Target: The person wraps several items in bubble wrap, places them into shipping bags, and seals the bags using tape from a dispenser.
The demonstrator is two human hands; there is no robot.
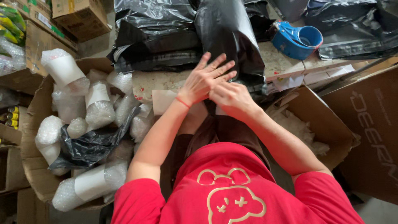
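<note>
Cluttered packing desk (286, 62): left hand (205, 81) flat and open, right hand (232, 97) probably pinching the black poly bag (228, 37); soft, slippery, best grabbed by its edge.

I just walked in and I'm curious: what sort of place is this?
Probably a packing room for parcels. A box holds bubble-wrapped items, black mailing bags lie under the hands, and a blue tape dispenser sits beside them.
</note>
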